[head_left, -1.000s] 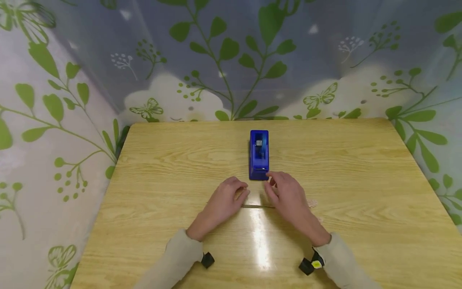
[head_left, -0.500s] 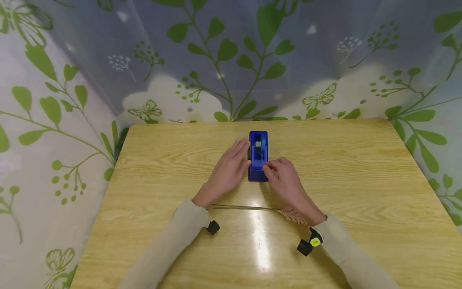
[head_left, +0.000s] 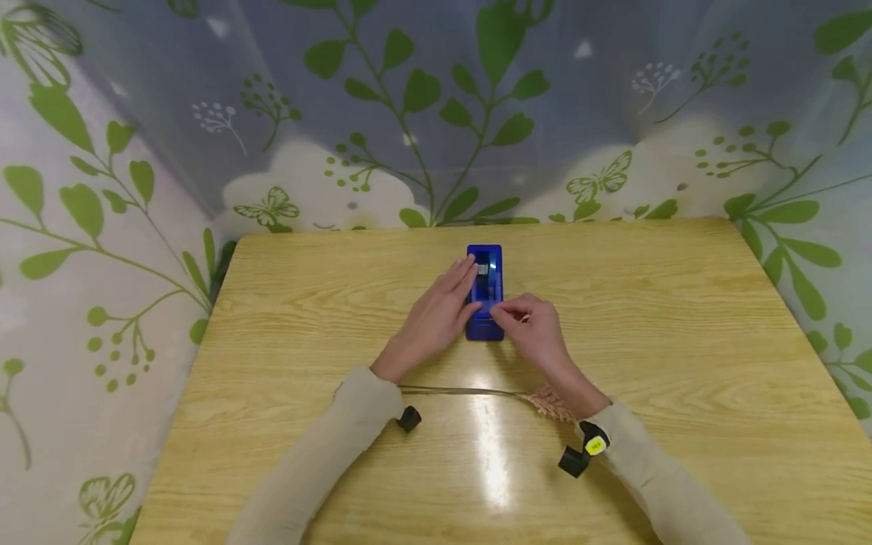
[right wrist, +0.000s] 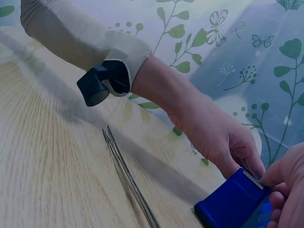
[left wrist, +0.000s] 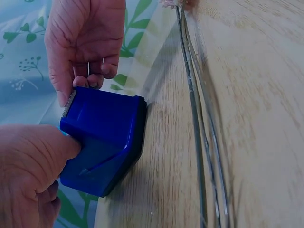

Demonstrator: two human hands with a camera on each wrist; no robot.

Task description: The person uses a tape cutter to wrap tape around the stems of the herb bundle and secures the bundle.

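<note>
A blue tape dispenser [head_left: 489, 288] stands lengthwise in the middle of the wooden table [head_left: 681, 318]. My left hand [head_left: 455, 297] lies against its left side, fingers straight along the top edge and thumb pressed to the blue wall [left wrist: 104, 142]. At the near end, my right hand [head_left: 511, 312] pinches thumb and forefinger at the serrated cutter [left wrist: 69, 102], on what looks like the clear tape end. In the right wrist view the dispenser [right wrist: 232, 204] shows at the lower right, between both hands.
A thin dried stem [head_left: 463, 391] with a pale pink plume [head_left: 548, 401] lies across the table just under my wrists. Leaf-patterned curtains close off the back and both sides. Bare wood stretches left and right of the dispenser.
Both hands moved forward from the stem to the dispenser. The left hand now lies along its side; the right fingers closed at the cutter end. The stem stays on the table.
</note>
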